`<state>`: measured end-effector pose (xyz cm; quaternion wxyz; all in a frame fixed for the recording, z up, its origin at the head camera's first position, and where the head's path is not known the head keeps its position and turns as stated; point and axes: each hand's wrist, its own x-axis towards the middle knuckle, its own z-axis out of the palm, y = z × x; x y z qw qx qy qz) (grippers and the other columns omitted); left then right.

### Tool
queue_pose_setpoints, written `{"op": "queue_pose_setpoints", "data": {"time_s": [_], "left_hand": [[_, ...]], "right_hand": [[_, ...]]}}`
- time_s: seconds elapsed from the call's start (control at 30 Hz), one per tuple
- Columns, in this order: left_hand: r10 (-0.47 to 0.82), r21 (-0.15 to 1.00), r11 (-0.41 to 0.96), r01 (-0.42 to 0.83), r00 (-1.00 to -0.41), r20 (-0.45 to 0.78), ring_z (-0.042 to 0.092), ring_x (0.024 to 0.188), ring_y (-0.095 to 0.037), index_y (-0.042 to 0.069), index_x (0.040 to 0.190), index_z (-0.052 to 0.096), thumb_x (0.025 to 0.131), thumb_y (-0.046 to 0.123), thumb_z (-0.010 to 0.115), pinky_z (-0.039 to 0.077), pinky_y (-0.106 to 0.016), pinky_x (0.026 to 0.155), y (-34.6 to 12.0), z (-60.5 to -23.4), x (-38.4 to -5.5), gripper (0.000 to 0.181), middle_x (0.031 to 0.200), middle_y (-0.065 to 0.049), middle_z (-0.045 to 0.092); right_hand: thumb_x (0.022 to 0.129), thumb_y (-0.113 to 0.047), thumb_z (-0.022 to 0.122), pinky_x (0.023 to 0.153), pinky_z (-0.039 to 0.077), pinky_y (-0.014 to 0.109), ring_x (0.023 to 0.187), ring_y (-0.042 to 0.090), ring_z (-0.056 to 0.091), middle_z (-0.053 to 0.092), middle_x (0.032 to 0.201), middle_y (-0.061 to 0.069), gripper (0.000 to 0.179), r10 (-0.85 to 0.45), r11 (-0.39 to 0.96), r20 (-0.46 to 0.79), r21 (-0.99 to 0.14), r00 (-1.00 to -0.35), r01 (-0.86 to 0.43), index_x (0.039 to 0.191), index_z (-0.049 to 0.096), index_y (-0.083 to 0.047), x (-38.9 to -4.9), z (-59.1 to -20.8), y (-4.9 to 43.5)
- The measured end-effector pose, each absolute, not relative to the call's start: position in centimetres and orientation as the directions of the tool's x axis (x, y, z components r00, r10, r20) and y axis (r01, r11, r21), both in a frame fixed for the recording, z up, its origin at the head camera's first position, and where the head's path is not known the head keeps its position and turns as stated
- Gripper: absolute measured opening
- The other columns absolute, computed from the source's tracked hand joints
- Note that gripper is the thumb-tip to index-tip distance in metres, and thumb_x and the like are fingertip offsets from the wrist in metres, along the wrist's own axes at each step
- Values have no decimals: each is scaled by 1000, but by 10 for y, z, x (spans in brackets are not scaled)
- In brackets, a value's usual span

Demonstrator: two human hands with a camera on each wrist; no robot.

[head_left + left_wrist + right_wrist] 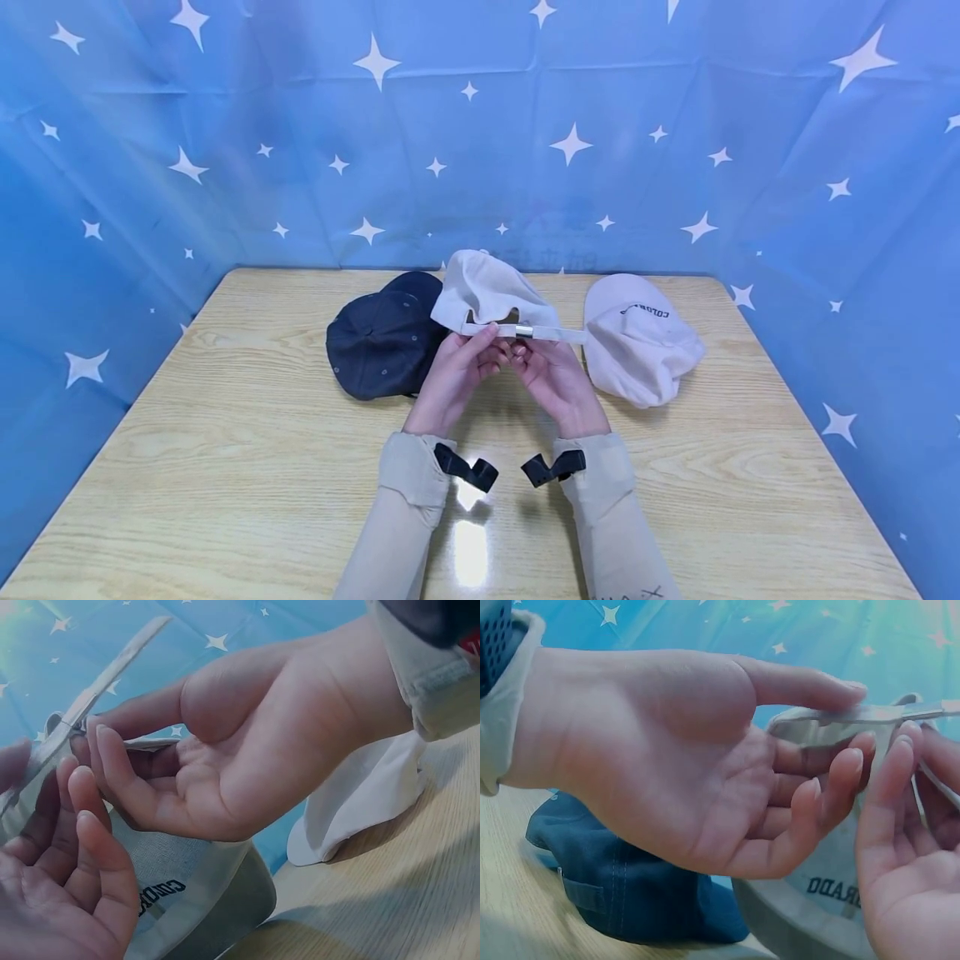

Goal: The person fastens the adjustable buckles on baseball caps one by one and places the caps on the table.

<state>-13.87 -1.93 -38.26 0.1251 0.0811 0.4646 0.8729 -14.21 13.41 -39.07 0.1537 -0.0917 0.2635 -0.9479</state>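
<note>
In the head view both hands hold up a white baseball cap [487, 287], its back opening and strap facing me. My left hand [457, 367] pinches the strap [487, 330] with the thumb on top and fingers beneath, left of the metal buckle [524, 332]. My right hand [552, 379] grips the strap just right of the buckle, its thumb largely hidden there. The strap's free end [573, 336] sticks out to the right. Dark lettering [832, 891] on the cap shows upside down in the right wrist view. The fingertips of both hands nearly meet under the buckle.
A navy cap [382, 342] lies on the wooden table [247, 450] to the left of the held cap. Another white cap [637, 342] with dark lettering lies to the right. A blue curtain [480, 150] with white stars hangs behind the table and along its sides.
</note>
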Motion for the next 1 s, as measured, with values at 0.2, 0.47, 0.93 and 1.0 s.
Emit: {"op": "queue_pose_setpoints", "data": {"time_s": [0.2, 0.47, 0.93, 1.0], "left_hand": [[260, 819, -560, -129, -965, 26, 56, 67, -14, 4, 90, 59, 83, 20, 64, 43, -25, 61, -20, -383, -140, 18, 79, -5, 60], [251, 836, -536, -116, -968, 26, 55, 68, -14, 3, 91, 59, 82, 20, 66, 43, -24, 61, -20, -383, -140, 20, 79, -5, 60], [171, 922, -386, -43, -985, 26, 55, 71, -20, 4, 90, 61, 79, 24, 69, 43, -24, 61, -17, -380, -139, 24, 75, -4, 62], [152, 935, -354, -23, -988, 33, 55, 72, -21, 5, 91, 61, 77, 26, 70, 42, -24, 60, -17, -381, -139, 27, 75, -3, 62]], "right_hand": [[90, 4, 44, 68, 49, 22, 73, 16, 59, 59, 91, 10, 14, -338, -810, 59, -526, -939, 259, 100, 53, -1, -141, -390, 133], [92, 4, 40, 70, 48, 21, 76, 15, 57, 55, 94, 11, 15, -331, -796, 59, -553, -942, 246, 100, 53, 0, -142, -391, 131], [86, 5, 51, 68, 49, 20, 71, 15, 60, 61, 87, 9, 12, -228, -683, 58, -721, -972, 117, 94, 60, 1, -141, -390, 123], [85, 4, 54, 67, 49, 20, 70, 15, 61, 62, 87, 9, 11, -217, -671, 63, -734, -974, 102, 94, 60, 1, -141, -391, 123]]}}
